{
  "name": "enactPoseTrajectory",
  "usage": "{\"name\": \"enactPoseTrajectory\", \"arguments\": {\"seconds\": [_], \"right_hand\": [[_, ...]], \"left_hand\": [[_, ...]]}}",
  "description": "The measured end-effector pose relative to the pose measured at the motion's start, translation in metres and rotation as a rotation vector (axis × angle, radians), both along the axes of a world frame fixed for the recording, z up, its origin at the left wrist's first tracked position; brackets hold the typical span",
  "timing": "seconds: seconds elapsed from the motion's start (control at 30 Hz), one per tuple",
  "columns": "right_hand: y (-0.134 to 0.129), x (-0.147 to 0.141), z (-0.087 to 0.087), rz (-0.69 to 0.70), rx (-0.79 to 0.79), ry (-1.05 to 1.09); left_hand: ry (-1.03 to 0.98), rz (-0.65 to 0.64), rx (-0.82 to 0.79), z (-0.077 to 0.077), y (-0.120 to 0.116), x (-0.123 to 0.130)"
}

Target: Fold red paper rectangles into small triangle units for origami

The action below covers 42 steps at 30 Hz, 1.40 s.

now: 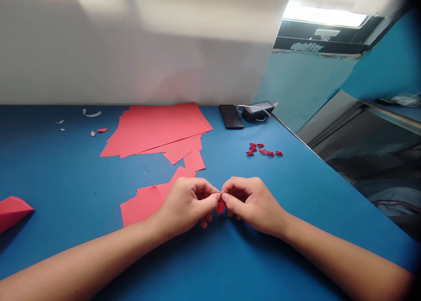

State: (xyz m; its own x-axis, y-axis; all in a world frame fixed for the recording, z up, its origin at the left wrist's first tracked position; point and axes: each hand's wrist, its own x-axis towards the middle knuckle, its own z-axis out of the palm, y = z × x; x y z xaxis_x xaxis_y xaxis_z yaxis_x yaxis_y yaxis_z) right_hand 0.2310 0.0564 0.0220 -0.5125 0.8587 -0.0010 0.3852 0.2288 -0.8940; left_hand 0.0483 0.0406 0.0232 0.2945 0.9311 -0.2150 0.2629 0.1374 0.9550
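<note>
1. Small folded red paper piece [221, 207] sits pinched between the fingertips of both my hands, just above the blue laminate desk [59, 196]; my fingers hide most of it.
2. My left hand [187, 202] and right hand [255, 204] are both narrow, curled in and holding that piece, with my fingertips almost meeting.
3. The piece is tiny, so a loose pinch could let it slip and drop, while squeezing too hard could crease or tear the paper.
4. Ragged red paper offcuts [144, 204] lie just beyond my left hand, and a careless wrist could drag them out of place.
5. Small red folded paper triangles [263, 150] lie in a loose cluster to the right, near the desk's edge; one brush of a sleeve could scatter them or knock some off.
6. Large flat red paper sheets [158, 128] lie farther ahead, beside a black smartphone [231, 116] and a black rectangular charger [258, 111] with a white cable [253, 108].
7. I can read no brand, label or writing on anything here.
</note>
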Motion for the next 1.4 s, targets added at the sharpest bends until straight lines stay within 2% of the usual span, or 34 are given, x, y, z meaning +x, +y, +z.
{"name": "enactPoseTrajectory", "arguments": {"seconds": [0.33,0.47,0.6,0.73,0.8,0.87,0.93,1.03,1.13,1.2,1.27,1.4], "right_hand": [[0.003,0.002,-0.001,0.019,-0.108,0.062],[0.003,0.003,-0.002,0.028,-0.182,0.095],[0.003,0.002,-0.001,0.033,-0.253,0.127],[0.002,0.001,0.0,0.037,-0.272,0.146],[0.003,0.001,-0.001,0.043,-0.275,0.146],[0.003,0.001,-0.002,0.05,-0.275,0.146],[0.003,0.001,-0.003,0.048,-0.272,0.153],[0.003,0.001,-0.004,0.043,-0.268,0.169],[0.002,0.001,-0.003,0.036,-0.284,0.175],[0.002,0.001,-0.002,0.027,-0.291,0.18],[0.002,0.001,-0.001,0.023,-0.287,0.184],[0.002,0.001,-0.001,0.024,-0.272,0.19]], "left_hand": [[-0.013,-0.021,0.005,0.0,0.0,-0.001],[0.021,-0.047,0.069,-0.002,-0.002,-0.002],[0.139,-0.071,0.298,-0.004,-0.005,-0.003],[0.331,-0.082,0.674,-0.007,-0.006,-0.005],[0.447,-0.127,0.837,-0.01,-0.008,-0.007],[0.551,-0.183,0.934,-0.012,-0.009,-0.009],[0.58,-0.212,0.954,-0.011,-0.011,-0.009],[0.455,-0.16,0.81,-0.004,-0.01,-0.008],[0.227,-0.086,0.417,0.006,-0.004,-0.006],[0.073,-0.077,0.117,0.009,0.0,-0.006],[-0.04,-0.089,-0.086,0.011,0.004,-0.007],[-0.121,-0.116,-0.198,0.01,0.007,-0.01]]}}
